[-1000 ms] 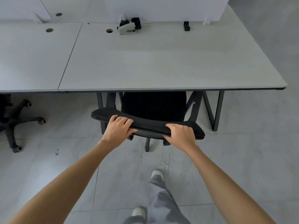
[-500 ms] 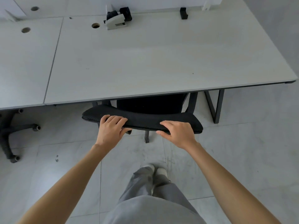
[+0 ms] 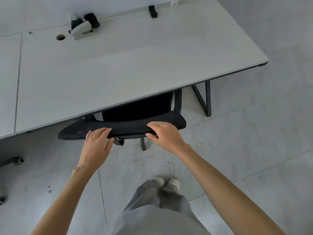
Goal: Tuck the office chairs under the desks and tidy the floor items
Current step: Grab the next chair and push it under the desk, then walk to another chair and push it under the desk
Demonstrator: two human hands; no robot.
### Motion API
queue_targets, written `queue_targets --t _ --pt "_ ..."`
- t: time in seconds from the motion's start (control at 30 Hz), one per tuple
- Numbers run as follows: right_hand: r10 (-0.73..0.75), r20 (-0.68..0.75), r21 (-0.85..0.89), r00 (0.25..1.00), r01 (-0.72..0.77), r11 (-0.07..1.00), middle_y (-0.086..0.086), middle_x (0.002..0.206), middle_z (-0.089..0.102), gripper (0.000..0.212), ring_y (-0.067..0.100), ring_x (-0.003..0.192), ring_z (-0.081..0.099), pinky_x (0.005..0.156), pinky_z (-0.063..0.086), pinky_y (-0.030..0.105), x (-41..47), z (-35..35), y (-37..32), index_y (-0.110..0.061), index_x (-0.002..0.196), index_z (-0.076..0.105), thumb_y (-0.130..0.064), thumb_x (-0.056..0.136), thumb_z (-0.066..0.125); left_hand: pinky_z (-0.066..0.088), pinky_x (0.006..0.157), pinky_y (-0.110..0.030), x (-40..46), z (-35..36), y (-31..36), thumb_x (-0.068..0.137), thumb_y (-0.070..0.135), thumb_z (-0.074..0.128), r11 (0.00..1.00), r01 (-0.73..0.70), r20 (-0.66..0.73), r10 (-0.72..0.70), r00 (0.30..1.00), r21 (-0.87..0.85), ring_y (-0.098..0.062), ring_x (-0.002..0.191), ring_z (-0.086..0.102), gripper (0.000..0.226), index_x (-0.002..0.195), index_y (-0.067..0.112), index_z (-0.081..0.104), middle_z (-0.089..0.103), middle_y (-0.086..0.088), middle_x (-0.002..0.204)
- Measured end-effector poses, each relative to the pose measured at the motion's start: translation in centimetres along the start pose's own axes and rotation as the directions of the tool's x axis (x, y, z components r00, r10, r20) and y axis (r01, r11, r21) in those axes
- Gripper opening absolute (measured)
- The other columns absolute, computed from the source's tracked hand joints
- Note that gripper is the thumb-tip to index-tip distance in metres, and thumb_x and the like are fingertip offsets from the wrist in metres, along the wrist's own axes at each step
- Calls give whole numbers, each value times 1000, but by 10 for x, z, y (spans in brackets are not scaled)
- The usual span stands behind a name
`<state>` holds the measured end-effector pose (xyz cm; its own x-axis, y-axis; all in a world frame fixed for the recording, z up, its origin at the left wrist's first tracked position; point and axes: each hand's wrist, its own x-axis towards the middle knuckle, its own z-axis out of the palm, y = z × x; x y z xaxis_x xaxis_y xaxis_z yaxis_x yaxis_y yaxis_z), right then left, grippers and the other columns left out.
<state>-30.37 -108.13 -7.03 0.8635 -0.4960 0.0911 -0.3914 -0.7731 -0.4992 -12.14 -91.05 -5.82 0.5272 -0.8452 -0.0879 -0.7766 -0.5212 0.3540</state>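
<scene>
A black mesh office chair [image 3: 128, 127] stands at the white desk [image 3: 118, 65], its seat hidden beneath the desktop and only the top of the backrest and a caster leg [image 3: 143, 145] showing. My left hand [image 3: 96, 146] lies on the left part of the backrest's top edge, fingers flat on top and thumb under the rear rim. My right hand [image 3: 166, 135] holds the right part, fingers over the top and thumb below. The backrest sits almost against the desk's front edge.
A second chair's base and casters [image 3: 16, 161] poke out at the far left under the neighbouring desk. On the desktop sit a white-and-black device [image 3: 83, 28], a cable hole [image 3: 60, 37] and a black clip [image 3: 153, 11]. A black desk leg frame [image 3: 205, 99] stands to the right. My legs and feet [image 3: 166, 183] are below.
The chair has rolled further under the desk, so less of the backrest shows. My left fingers have flattened on the top edge. My feet have come together closer to the chair.
</scene>
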Motion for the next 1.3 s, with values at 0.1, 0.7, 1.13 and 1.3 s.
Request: queue_targets --t 0.1,0.7,1.13,1.3 --pt "214 -150 247 965 -173 954 4 135 52 44 14 123 48 97 36 13 -37 -20 -1 -6 135 43 -23 94 46 47 78 -35 -18 -19 50 92 10 49 952 -12 22 20 1000 -306 -24 85 57 34 125 15 54 62 -9 112" --pt "992 -68 887 -106 -461 11 -12 123 59 34 -4 114 53 88 40 5 -358 -52 91 -22 128 53 -22 95 47 51 85 -22 40 163 381 96 19 45 713 -17 602 605 521 -701 -6 97 65 24 115 25 56 70 15 102" --pt "972 -172 875 160 -427 226 -17 116 60 32 -16 106 52 84 39 1 -363 -288 404 -23 127 53 -17 96 45 51 77 -13 110 229 595 96 8 39 679 64 507 479 716 -732 -5 88 66 30 114 24 56 70 11 102" --pt "942 -218 850 256 -424 312 -10 119 60 33 -15 106 52 86 39 2 -313 -350 533 -19 127 53 -13 97 44 50 74 -12 186 277 645 95 7 38 682 115 479 375 794 -723 -8 88 67 30 110 26 57 71 18 96"
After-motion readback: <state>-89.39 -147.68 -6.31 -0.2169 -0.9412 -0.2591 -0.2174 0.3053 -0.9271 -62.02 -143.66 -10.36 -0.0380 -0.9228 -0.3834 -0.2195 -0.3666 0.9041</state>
